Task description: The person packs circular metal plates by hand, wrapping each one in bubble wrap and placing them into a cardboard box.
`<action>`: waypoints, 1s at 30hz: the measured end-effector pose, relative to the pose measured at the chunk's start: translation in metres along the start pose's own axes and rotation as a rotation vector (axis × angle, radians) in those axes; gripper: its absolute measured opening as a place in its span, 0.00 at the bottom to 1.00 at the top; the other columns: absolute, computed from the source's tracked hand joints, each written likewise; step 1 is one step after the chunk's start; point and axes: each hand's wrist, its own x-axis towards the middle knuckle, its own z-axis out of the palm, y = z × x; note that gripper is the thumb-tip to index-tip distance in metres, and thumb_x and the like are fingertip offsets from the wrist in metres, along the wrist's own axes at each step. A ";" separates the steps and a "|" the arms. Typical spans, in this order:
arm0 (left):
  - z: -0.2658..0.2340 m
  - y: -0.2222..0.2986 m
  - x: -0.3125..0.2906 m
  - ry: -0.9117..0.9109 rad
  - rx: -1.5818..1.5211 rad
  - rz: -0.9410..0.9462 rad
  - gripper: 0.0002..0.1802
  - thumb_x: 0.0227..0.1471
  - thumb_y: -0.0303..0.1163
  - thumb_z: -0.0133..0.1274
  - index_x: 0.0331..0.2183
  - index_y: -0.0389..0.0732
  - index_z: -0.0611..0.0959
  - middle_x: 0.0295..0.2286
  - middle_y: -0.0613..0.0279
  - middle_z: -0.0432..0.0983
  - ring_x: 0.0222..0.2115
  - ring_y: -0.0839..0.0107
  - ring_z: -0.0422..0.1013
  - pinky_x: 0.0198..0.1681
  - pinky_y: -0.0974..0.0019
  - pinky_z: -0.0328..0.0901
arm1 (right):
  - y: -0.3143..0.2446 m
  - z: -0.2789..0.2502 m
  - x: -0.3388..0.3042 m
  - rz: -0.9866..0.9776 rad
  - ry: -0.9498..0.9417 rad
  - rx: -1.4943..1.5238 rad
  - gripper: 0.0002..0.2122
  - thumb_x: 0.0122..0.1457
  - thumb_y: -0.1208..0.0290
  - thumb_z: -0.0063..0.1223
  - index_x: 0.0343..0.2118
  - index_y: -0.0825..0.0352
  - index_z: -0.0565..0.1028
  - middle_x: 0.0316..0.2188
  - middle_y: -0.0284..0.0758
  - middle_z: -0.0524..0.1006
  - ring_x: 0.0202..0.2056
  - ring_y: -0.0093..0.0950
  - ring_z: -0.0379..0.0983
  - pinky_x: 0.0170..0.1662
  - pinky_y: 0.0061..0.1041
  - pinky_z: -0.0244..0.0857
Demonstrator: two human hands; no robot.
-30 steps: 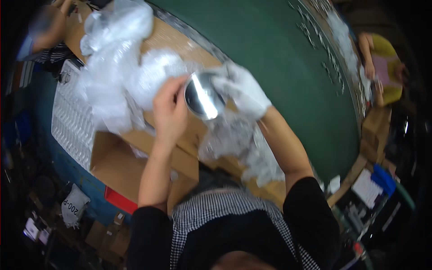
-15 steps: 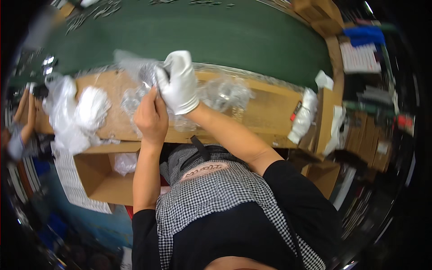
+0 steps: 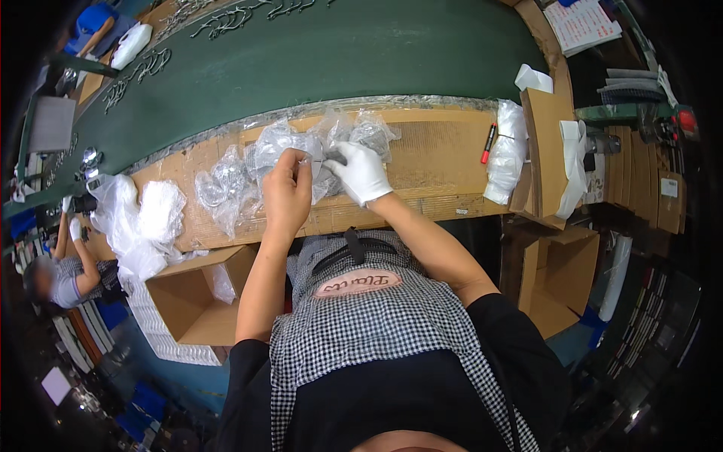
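Note:
My bare left hand (image 3: 288,188) pinches the edge of a clear plastic bag (image 3: 277,142) with shiny, silvery contents that I cannot make out. On the bag's right side, my right hand (image 3: 361,175), in a white glove, is closed with its thumb and fingertips at the plastic. More clear bags with shiny contents lie around it on the cardboard-covered ledge (image 3: 444,162): one bag (image 3: 226,184) to the left, another bag (image 3: 374,132) behind the right hand.
A green conveyor belt (image 3: 339,64) with wire-like metal pieces (image 3: 233,21) runs beyond the ledge. White bundled material (image 3: 160,211) lies left; a marker (image 3: 489,143) and rolled plastic (image 3: 510,151) lie right. Open cartons (image 3: 199,305) stand below. A co-worker (image 3: 71,279) is at far left.
Both hands have come down toward the ledge, bringing the bag among the other bags. The right hand has moved right, off the left hand. My view has shifted too.

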 end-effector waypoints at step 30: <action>0.118 -0.122 0.068 -0.437 0.642 0.078 0.21 0.37 0.32 0.62 0.34 0.39 0.73 0.30 0.49 0.76 0.37 0.51 0.72 0.41 0.49 0.65 | 0.077 -0.028 0.046 0.145 -0.536 -0.697 0.39 0.43 0.59 0.64 0.60 0.46 0.57 0.58 0.47 0.57 0.52 0.47 0.64 0.50 0.46 0.66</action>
